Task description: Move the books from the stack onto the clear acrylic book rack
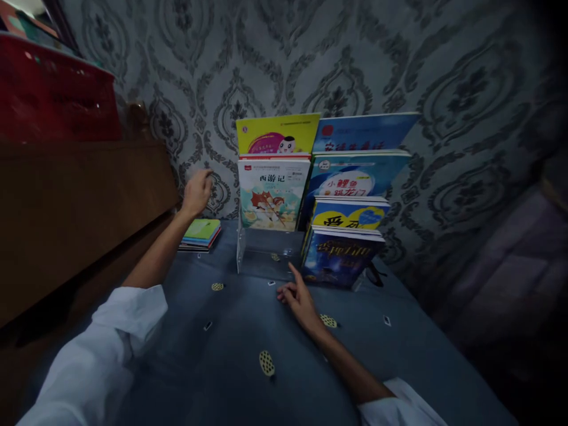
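Patterned wall [266, 59] rises behind a blue cloth [186, 367]; a brown panel [80, 213] flanks the left. The clear rack [257, 263], center, looks stiff, slick and probably top-heavy when loaded; grip both lower sides. Its books [339, 260] should flex, best taken by their edges; front rows obstruct rear ones. The left hand [197, 190] is raised, loosely curled, contents unclear, above a book stack [204, 231]. The right hand [299, 299], empty, points near the rack's front; contact unclear.

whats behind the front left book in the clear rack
Behind the front left book, a thin red edge and the top of a yellow book show. Their lower parts are covered.
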Motion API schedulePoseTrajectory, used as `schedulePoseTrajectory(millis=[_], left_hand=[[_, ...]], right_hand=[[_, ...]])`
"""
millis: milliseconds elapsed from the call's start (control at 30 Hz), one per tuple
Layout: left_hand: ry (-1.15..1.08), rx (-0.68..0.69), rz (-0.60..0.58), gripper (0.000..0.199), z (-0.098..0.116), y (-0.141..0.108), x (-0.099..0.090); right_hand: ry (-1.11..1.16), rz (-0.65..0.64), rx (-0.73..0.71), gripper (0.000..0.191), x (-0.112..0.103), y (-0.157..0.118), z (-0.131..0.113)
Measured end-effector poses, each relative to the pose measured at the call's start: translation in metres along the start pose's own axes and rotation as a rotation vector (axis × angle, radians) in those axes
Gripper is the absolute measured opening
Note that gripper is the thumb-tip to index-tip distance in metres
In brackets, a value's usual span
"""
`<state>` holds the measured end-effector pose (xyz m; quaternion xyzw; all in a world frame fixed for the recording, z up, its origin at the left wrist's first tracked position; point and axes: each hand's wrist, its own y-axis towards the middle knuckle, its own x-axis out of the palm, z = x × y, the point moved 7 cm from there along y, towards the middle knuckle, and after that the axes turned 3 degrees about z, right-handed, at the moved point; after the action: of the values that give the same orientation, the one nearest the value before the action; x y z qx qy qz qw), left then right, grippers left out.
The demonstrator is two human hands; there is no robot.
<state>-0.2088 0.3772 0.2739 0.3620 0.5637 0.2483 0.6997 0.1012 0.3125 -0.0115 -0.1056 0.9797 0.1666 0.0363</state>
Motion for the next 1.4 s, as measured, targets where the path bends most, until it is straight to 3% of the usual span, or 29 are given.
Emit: schedulePoseTrajectory(millis=[67,100,267,400,533,867,1033,1233,1400], left_hand=[[0.187,-0.177,-0.388,0.043,-0.044,-0.038,0.037],[0.212,-0.212,-0.478,0.041,-0.057,-0.058,0.050],[0.248,-0.278,-0.657,0.055,-0.078,-0.137,0.100],[0.265,-0.295,-0.698,0.064,-0.082,-0.168,0.119],[0.284,-0.259,-0.680,0.059,-0.085,-0.178,0.114],[0.358,-0.108,-0.680,0.029,-0.076,-0.193,0.074],[0.432,-0.062,-0.658,0.037,-0.061,-0.188,0.074],[0.478,-0.058,-0.641,0.032,-0.051,-0.182,0.078],[0.469,-0.036,-0.659,0.038,-0.046,-0.201,0.059]], right_hand=[[0.000,-0.004,0.008,0.077,0.000,-0.001,-0.002],[-0.002,-0.002,0.008,0.077,0.000,-0.001,-0.003],[-0.017,0.011,0.003,0.075,-0.001,-0.002,-0.007],[-0.019,0.004,0.019,0.076,-0.001,-0.003,-0.008],[-0.024,0.007,0.026,0.078,-0.001,-0.003,-0.008],[-0.010,0.011,0.007,0.077,0.000,-0.001,-0.008],[-0.005,0.011,-0.010,0.078,0.001,-0.001,-0.007],[-0.020,0.007,-0.010,0.077,0.000,-0.002,-0.011],[-0.033,0.005,-0.024,0.076,0.001,0.000,-0.008]])
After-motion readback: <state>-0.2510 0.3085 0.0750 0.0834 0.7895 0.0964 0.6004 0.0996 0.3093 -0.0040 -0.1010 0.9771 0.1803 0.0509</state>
